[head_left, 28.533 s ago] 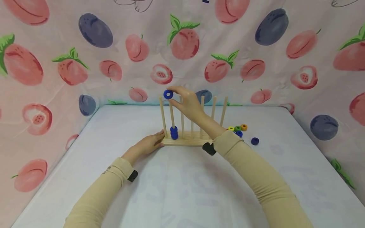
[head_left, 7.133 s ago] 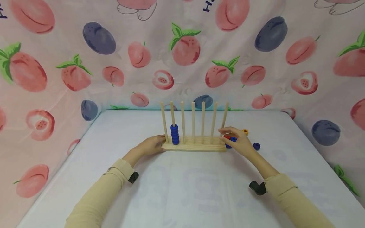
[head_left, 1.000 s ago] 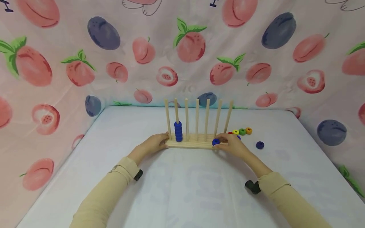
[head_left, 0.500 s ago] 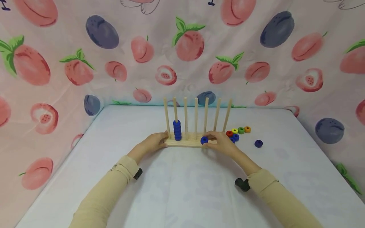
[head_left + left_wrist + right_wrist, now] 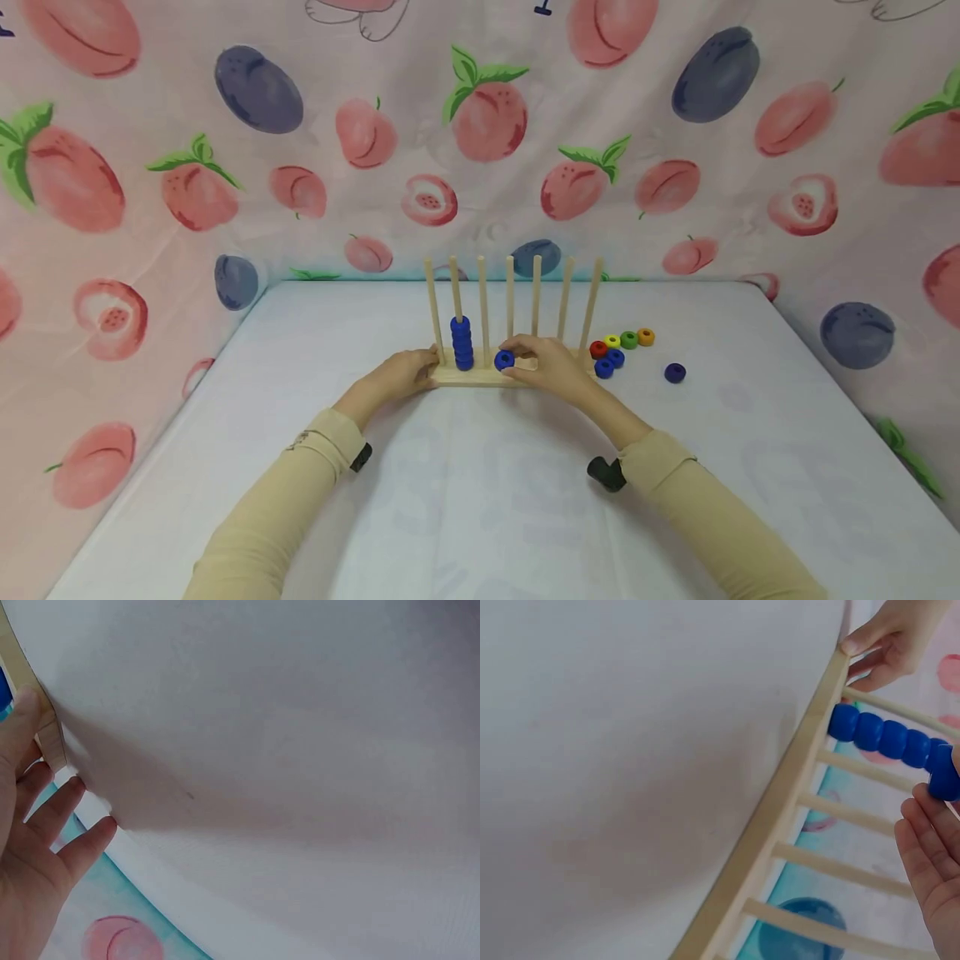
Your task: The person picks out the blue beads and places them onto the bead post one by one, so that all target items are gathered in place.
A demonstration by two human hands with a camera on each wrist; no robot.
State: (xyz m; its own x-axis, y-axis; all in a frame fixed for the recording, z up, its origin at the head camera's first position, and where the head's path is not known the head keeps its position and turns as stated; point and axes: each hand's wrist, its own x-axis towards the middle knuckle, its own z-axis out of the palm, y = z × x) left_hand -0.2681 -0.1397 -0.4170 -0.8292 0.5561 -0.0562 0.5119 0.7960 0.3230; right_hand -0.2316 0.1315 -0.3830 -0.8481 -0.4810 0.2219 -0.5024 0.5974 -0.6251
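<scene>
In the head view, a wooden rack (image 5: 472, 378) with a row of upright pegs stands on the white table. A stack of blue beads (image 5: 462, 343) sits on its second peg from the left. My right hand (image 5: 551, 367) pinches another blue bead (image 5: 504, 361) between thumb and fingers, in front of the middle pegs. The right wrist view shows this held bead (image 5: 945, 778) overlapping the upper end of the stack (image 5: 892, 739). My left hand (image 5: 396, 377) holds the rack's left end; in the left wrist view its thumb (image 5: 24, 712) lies on the wood.
Right of the rack lie a red bead (image 5: 597, 349), a yellow bead (image 5: 612, 342), a green bead (image 5: 628, 339), an orange bead (image 5: 646, 337) and two blue ones (image 5: 615, 358). A dark blue bead (image 5: 675, 372) lies apart. Fruit-printed cloth (image 5: 330, 225) hangs behind the table.
Over the last second my right hand has carried the blue bead leftward along the rack. Seven seconds ago it was at the loose beads. The left hand keeps its place.
</scene>
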